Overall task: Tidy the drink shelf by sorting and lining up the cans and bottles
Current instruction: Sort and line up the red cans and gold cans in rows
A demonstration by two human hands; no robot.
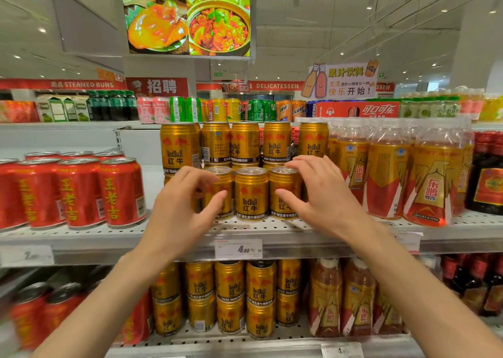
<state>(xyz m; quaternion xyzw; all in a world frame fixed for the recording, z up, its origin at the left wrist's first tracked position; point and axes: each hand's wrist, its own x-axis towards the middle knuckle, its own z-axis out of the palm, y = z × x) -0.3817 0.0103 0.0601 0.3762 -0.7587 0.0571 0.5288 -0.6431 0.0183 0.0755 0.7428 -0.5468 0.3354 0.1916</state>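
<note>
Here, both hands reach to the front row of gold cans on the middle shelf (272, 228). The left hand (179, 208) has its fingers loosely curled and spread in front of the left gold can (221, 191), thumb tip near its label; whether it touches the can is hard to tell. The right hand (324, 194) is likewise spread, its thumb lying against the right gold can (284, 191) and its fingers arched above that can's top; neither grip is closed on anything. The middle gold can (251, 193) stands upright between the two hands, untouched. Behind this row, more gold cans (245, 142) are stacked higher. To the left stand red cans (79, 191), to the right bottles with gold-and-red labels (389, 172). A price tag (238, 248) hangs on the shelf edge below.
</note>
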